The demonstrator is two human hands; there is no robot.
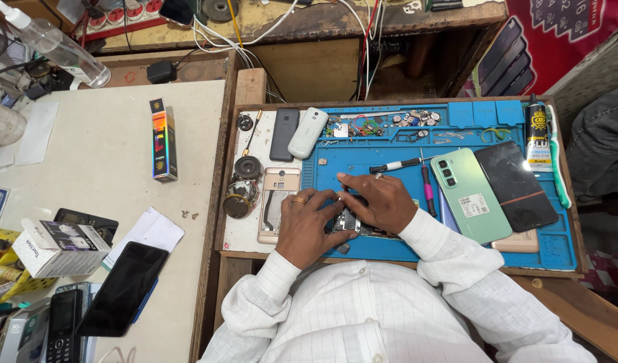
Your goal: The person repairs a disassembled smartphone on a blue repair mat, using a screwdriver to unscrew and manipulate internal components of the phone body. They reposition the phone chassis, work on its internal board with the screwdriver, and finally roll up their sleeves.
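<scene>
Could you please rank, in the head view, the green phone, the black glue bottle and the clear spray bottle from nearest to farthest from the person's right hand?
From the right hand:
1. Green phone, just to its right on the blue mat.
2. Black glue bottle, at the mat's far right corner.
3. Clear spray bottle, far off at the top left of the table.

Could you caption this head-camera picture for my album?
Both hands, left hand and right hand, press a small opened phone on a blue repair mat.
</scene>
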